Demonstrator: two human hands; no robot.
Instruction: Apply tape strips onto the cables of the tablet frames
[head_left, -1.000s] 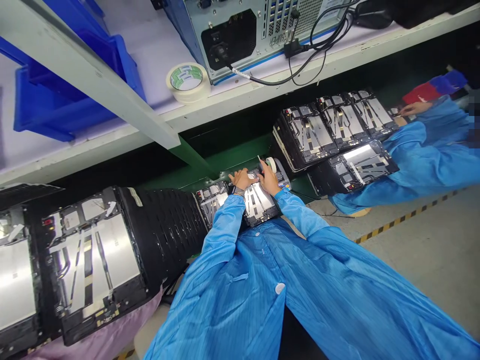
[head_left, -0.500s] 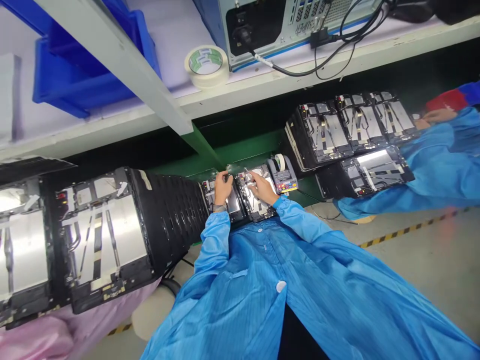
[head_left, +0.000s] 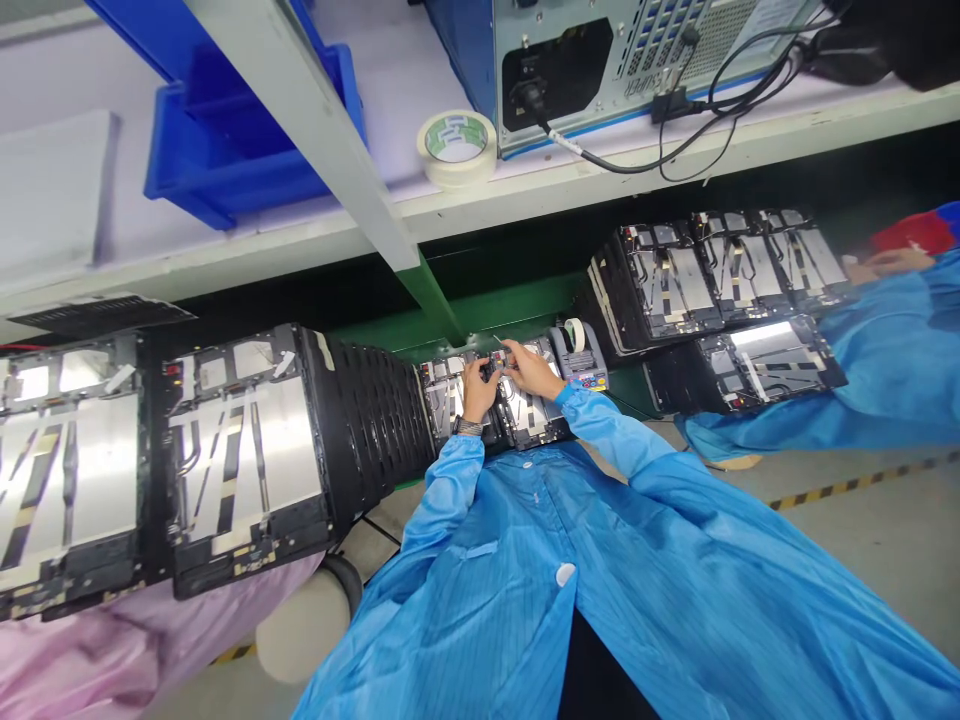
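L hand (head_left: pixel 477 388) & R hand (head_left: pixel 529 370) close together, fingers curled, grip unclear, item too small to tell; under them, tablet chassis (head_left: pixel 534 425); just R, tape dispenser (head_left: pixel 577 358); far L, stacked tablet chassis (head_left: pixel 240 450); far R, co-worker's blue sleeve (head_left: pixel 892 340)

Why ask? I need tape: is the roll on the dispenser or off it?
On: the roll stands seated in the top of the tape dispenser, just beside the person's right hand.
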